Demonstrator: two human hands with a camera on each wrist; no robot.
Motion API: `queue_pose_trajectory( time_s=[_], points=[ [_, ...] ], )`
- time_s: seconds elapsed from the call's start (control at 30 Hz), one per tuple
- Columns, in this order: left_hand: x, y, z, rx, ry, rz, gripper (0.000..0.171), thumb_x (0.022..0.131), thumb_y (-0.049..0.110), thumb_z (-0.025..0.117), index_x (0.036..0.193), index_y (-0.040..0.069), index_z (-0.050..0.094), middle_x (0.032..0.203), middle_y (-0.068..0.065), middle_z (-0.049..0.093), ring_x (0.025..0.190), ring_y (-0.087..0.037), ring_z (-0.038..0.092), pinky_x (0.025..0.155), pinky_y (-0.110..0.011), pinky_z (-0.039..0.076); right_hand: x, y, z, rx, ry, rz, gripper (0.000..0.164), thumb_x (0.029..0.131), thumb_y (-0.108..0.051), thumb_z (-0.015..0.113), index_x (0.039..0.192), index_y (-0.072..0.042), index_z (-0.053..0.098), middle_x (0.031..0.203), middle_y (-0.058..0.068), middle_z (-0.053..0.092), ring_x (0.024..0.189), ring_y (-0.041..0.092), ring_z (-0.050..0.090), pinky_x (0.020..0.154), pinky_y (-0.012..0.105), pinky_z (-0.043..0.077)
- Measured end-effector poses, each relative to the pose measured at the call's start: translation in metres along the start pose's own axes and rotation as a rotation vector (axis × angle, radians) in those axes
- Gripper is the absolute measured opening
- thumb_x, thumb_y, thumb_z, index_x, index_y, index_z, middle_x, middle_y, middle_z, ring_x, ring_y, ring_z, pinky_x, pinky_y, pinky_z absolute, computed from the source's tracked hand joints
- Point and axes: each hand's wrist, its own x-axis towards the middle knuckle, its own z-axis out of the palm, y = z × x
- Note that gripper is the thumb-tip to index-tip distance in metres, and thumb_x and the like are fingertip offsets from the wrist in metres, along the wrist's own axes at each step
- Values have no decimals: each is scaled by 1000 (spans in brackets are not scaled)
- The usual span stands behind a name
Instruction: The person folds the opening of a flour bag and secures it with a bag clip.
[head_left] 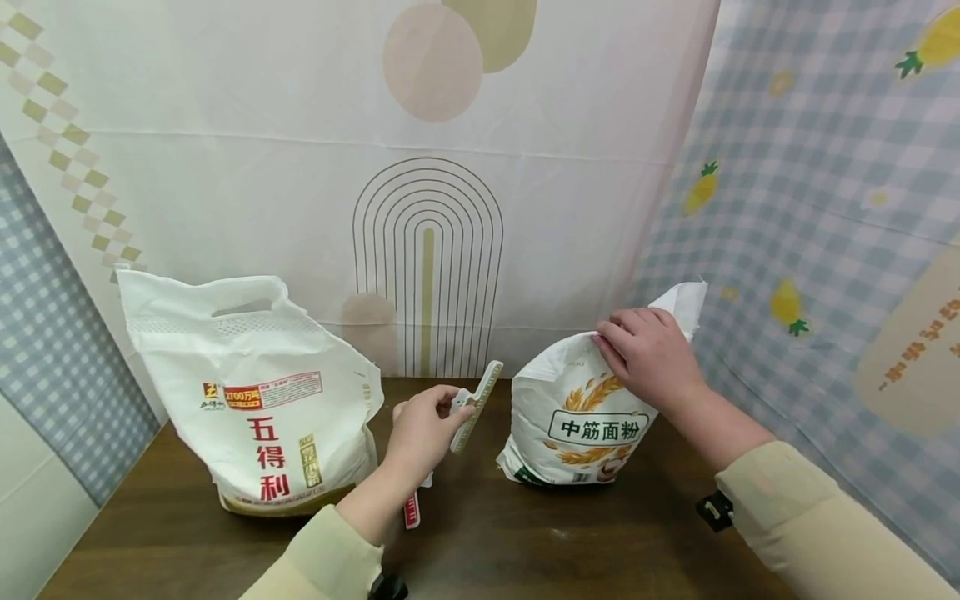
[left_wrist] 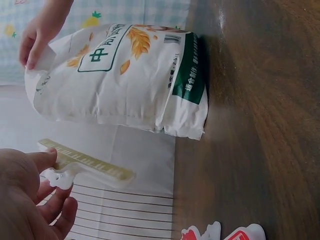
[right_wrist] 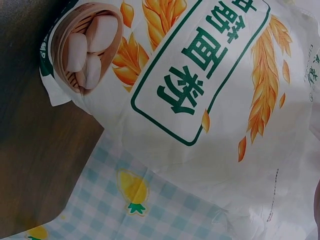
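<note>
My left hand (head_left: 422, 427) pinches a long sealing clip (head_left: 477, 407) between thumb and fingers, in the air left of the smaller flour bag (head_left: 536, 417). In the left wrist view the clip (left_wrist: 90, 162) has a yellowish, ruler-marked bar and a white part with a small printed figure. My right hand (head_left: 651, 354) grips the top of that flour bag, which is white with green lettering and wheat ears and stands upright, its top folded over toward the right. In the right wrist view the bag's front (right_wrist: 175, 150) fills most of the picture; the fingers are almost out of sight.
A larger white flour bag (head_left: 247, 392) with red lettering and a cut-out handle stands at the left of the dark wooden table (head_left: 555, 550). Red-and-white clips (left_wrist: 245, 233) lie on the table by my left forearm. Printed cloths (head_left: 427, 275) hang behind and at the sides.
</note>
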Motion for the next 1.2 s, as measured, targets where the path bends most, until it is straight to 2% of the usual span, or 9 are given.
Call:
queue_pose_trajectory(
  time_s=[0.2, 0.3, 0.47, 0.67, 0.83, 1.0, 1.2],
  points=[
    [-1, 4, -3, -43, -20, -24, 26, 90, 38, 73, 110, 21, 71, 96, 8, 69, 90, -12, 64, 104, -45, 29, 0, 0, 1, 1, 9, -2, 19, 95, -24, 62, 98, -8, 71, 90, 11, 66, 86, 33, 63, 82, 53, 46],
    [-1, 7, -5, -64, -20, -33, 26, 90, 38, 72, 110, 23, 70, 97, 9, 69, 91, -12, 63, 103, -46, 33, 0, 0, 2, -2, 7, -4, 20, 96, -25, 60, 98, -8, 71, 90, 11, 66, 86, 33, 62, 81, 53, 46],
    [0, 13, -8, -110, -19, -53, 25, 89, 40, 73, 109, 26, 70, 98, 9, 67, 92, -11, 62, 89, -41, 48, 0, -1, 2, -7, -1, 0, 24, 99, -28, 56, 98, -9, 70, 91, 11, 66, 87, 33, 62, 81, 53, 46],
    [4, 19, -9, -185, -48, -45, 25, 90, 39, 73, 110, 23, 71, 99, 7, 67, 92, -12, 62, 82, -38, 52, -1, -1, 1, -9, -19, 20, 33, 103, -34, 49, 99, -9, 70, 93, 11, 66, 89, 34, 62, 83, 53, 45],
    [7, 24, -9, -227, -58, -26, 24, 91, 33, 73, 111, 19, 72, 99, 5, 67, 94, -16, 62, 84, -39, 52, -1, -1, 0, -8, -33, 27, 27, 100, -30, 54, 99, -9, 70, 93, 11, 66, 89, 34, 62, 84, 53, 45],
    [11, 30, -8, -217, -53, 17, 24, 91, 30, 72, 110, 15, 71, 103, 3, 66, 96, -18, 62, 86, -39, 51, -1, -2, 0, -6, -19, 19, 17, 94, -23, 62, 98, -9, 70, 92, 10, 65, 88, 34, 62, 82, 53, 45],
    [15, 40, -8, -190, -43, 78, 20, 92, 29, 72, 105, 13, 69, 100, 2, 64, 90, -14, 60, 81, -36, 51, 0, -2, 0, 0, -8, 16, 14, 92, -20, 66, 99, -9, 70, 91, 10, 65, 87, 33, 62, 82, 53, 45]
  ],
)
